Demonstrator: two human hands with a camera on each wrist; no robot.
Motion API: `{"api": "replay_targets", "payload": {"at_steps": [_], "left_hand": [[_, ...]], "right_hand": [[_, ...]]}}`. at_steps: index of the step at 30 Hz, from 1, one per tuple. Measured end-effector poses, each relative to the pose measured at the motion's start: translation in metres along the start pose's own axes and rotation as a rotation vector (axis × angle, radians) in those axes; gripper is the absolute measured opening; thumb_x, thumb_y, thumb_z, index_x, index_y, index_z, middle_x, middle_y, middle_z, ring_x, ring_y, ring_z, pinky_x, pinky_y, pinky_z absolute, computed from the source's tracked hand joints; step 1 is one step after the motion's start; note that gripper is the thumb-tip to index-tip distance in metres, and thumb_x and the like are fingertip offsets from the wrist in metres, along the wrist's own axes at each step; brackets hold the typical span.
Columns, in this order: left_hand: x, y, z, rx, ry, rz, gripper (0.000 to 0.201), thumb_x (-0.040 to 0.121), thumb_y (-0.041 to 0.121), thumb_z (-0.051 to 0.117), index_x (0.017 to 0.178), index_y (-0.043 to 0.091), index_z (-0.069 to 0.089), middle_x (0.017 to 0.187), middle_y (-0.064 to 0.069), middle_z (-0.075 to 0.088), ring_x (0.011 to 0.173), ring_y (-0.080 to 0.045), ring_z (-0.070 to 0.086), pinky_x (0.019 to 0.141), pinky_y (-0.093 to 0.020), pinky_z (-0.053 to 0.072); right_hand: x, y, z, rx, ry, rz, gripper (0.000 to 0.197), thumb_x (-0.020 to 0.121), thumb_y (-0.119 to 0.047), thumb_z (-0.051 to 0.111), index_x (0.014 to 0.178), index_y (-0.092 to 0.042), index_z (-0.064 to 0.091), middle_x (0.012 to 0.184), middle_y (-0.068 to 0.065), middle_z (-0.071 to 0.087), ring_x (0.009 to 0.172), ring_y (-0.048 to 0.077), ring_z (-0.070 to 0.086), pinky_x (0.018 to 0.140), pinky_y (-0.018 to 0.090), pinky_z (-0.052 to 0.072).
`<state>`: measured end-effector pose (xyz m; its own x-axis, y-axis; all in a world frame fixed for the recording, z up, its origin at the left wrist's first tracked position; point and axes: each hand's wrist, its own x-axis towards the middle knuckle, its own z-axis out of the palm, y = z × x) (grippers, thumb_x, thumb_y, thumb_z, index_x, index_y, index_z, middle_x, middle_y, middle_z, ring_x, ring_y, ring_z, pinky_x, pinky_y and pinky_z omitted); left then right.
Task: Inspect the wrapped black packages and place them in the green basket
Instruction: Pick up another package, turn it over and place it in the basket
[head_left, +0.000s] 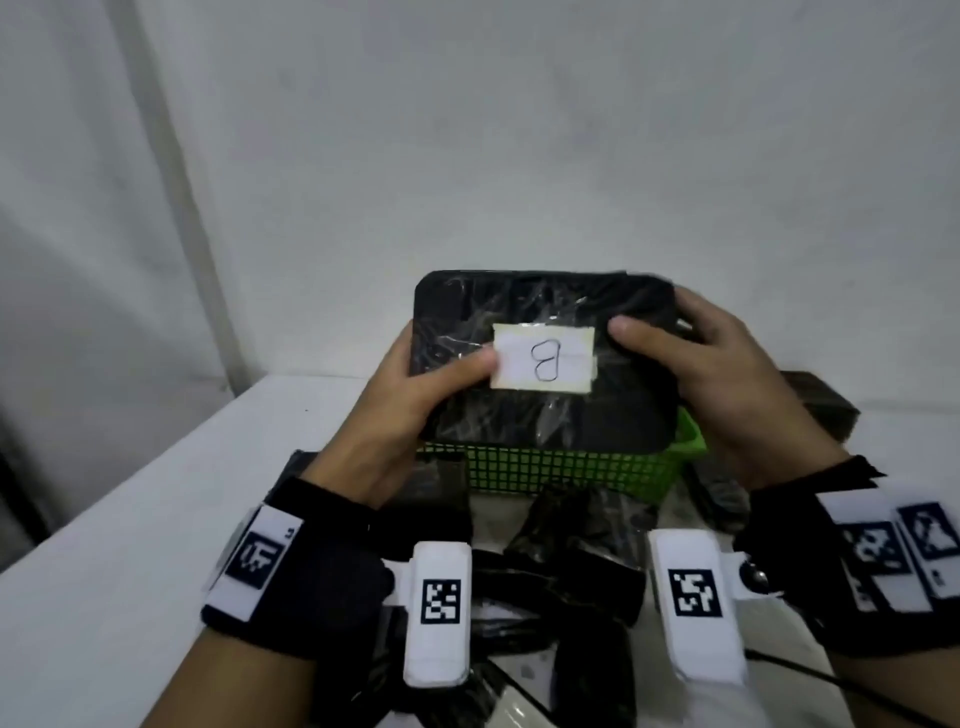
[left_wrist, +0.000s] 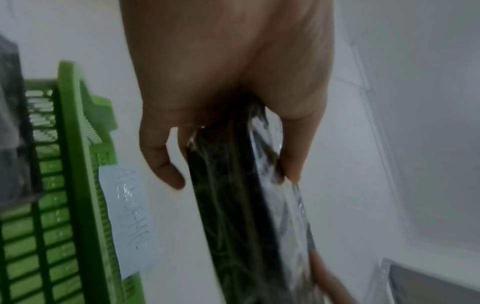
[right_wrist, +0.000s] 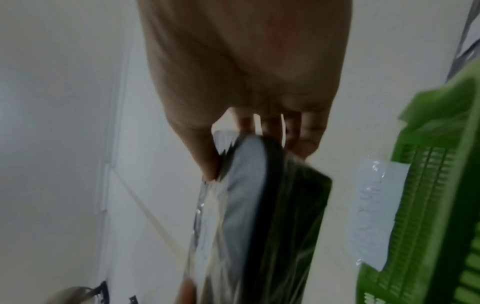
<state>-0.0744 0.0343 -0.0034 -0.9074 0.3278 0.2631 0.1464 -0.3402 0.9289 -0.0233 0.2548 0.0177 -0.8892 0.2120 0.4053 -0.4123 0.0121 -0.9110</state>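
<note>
both hands grip one package (head_left: 545, 358) by its short edges, left hand (head_left: 410, 410) and right hand (head_left: 727, 384) thumbs on top, label (head_left: 543, 356) facing up to be read, above the basket (head_left: 561, 467) by the table's (head_left: 156, 519) far edge.

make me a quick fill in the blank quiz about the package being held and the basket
1. The white label on the black package shows the handwritten letter ____.
2. The package is held by ____ hands, the left hand and the right hand.
3. The basket below the package is ____ in colour.
4. The package is wrapped in clear ____.

Missing words: B; both; green; plastic
</note>
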Motion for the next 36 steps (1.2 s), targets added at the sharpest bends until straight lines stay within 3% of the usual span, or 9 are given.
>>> {"api": "replay_targets", "payload": {"at_steps": [2, 7, 18, 21, 23, 25, 28, 33, 36], "left_hand": [[0.001, 0.0, 0.0, 0.092, 0.004, 0.018, 0.061, 0.072, 0.015, 0.078, 0.128, 0.007, 0.056, 0.119, -0.016, 0.071, 0.107, -0.031, 0.07, 0.089, -0.042, 0.058], [0.001, 0.004, 0.003, 0.121, 0.029, 0.024, 0.067, 0.068, 0.012, 0.084, 0.128, 0.0, 0.056, 0.116, -0.018, 0.072, 0.097, -0.028, 0.073, 0.076, -0.034, 0.059], [-0.006, 0.012, 0.014, 0.38, 0.027, 0.169, 0.046, 0.08, 0.025, 0.079, 0.122, 0.019, 0.061, 0.108, 0.004, 0.075, 0.1, -0.014, 0.072, 0.078, -0.032, 0.059], [-0.012, 0.02, 0.013, 0.36, -0.009, 0.107, 0.039, 0.084, 0.041, 0.068, 0.121, 0.027, 0.062, 0.103, 0.014, 0.074, 0.096, -0.008, 0.072, 0.069, -0.032, 0.061], [-0.015, 0.025, 0.011, 0.262, -0.046, 0.067, 0.044, 0.087, 0.048, 0.06, 0.127, 0.028, 0.061, 0.116, 0.01, 0.073, 0.108, -0.01, 0.069, 0.079, -0.037, 0.061], [-0.017, 0.023, 0.008, 0.229, -0.051, 0.077, 0.05, 0.09, 0.051, 0.059, 0.134, 0.026, 0.057, 0.129, 0.003, 0.068, 0.119, -0.015, 0.064, 0.091, -0.043, 0.057], [-0.016, 0.019, -0.002, 0.312, -0.054, 0.066, 0.049, 0.088, 0.053, 0.056, 0.132, 0.032, 0.057, 0.129, 0.007, 0.067, 0.122, -0.015, 0.061, 0.098, -0.052, 0.051], [-0.019, 0.021, -0.011, 0.501, -0.221, -0.104, 0.068, 0.072, 0.073, 0.056, 0.136, 0.053, 0.047, 0.135, 0.014, 0.061, 0.12, -0.021, 0.063, 0.097, -0.055, 0.051], [-0.021, 0.019, -0.001, 0.402, -0.204, -0.135, 0.056, 0.082, 0.064, 0.063, 0.131, 0.04, 0.052, 0.134, 0.005, 0.061, 0.107, -0.029, 0.07, 0.087, -0.051, 0.058]], "right_hand": [[0.003, 0.001, 0.012, 0.015, 0.037, -0.062, 0.03, 0.081, -0.019, 0.08, 0.109, -0.018, 0.069, 0.1, 0.003, 0.077, 0.093, 0.019, 0.073, 0.078, 0.034, 0.059], [-0.002, 0.004, 0.015, -0.068, -0.02, -0.06, 0.067, 0.064, -0.014, 0.082, 0.125, -0.018, 0.057, 0.109, 0.005, 0.074, 0.1, 0.023, 0.073, 0.086, 0.043, 0.061], [-0.016, -0.002, 0.009, -0.189, 0.105, -0.219, 0.064, 0.075, -0.001, 0.083, 0.131, -0.011, 0.053, 0.116, 0.001, 0.069, 0.106, 0.013, 0.07, 0.096, 0.039, 0.057], [-0.02, -0.003, 0.003, -0.334, 0.05, -0.274, 0.079, 0.079, -0.014, 0.085, 0.146, -0.022, 0.042, 0.128, -0.013, 0.062, 0.119, -0.002, 0.06, 0.104, 0.025, 0.05], [-0.023, -0.008, 0.001, -0.378, -0.025, -0.159, 0.09, 0.077, -0.037, 0.083, 0.152, -0.032, 0.033, 0.128, -0.026, 0.058, 0.119, -0.012, 0.055, 0.1, 0.014, 0.047], [-0.028, -0.011, 0.0, -0.321, -0.131, 0.059, 0.083, 0.067, -0.062, 0.072, 0.142, -0.039, 0.047, 0.122, -0.025, 0.065, 0.117, -0.004, 0.061, 0.093, 0.024, 0.054], [-0.029, -0.015, 0.0, -0.138, -0.173, 0.258, 0.055, 0.072, -0.071, 0.061, 0.115, -0.04, 0.07, 0.113, -0.015, 0.075, 0.108, 0.01, 0.07, 0.08, 0.043, 0.061], [-0.02, -0.011, 0.002, -0.024, -0.008, 0.136, 0.009, 0.089, -0.03, 0.068, 0.091, -0.023, 0.061, 0.08, -0.012, 0.072, 0.083, 0.008, 0.073, 0.078, 0.037, 0.061], [-0.017, -0.007, 0.001, -0.026, -0.036, 0.088, 0.022, 0.079, -0.013, 0.072, 0.091, -0.022, 0.055, 0.08, -0.008, 0.065, 0.073, 0.007, 0.067, 0.08, 0.037, 0.059]]}}
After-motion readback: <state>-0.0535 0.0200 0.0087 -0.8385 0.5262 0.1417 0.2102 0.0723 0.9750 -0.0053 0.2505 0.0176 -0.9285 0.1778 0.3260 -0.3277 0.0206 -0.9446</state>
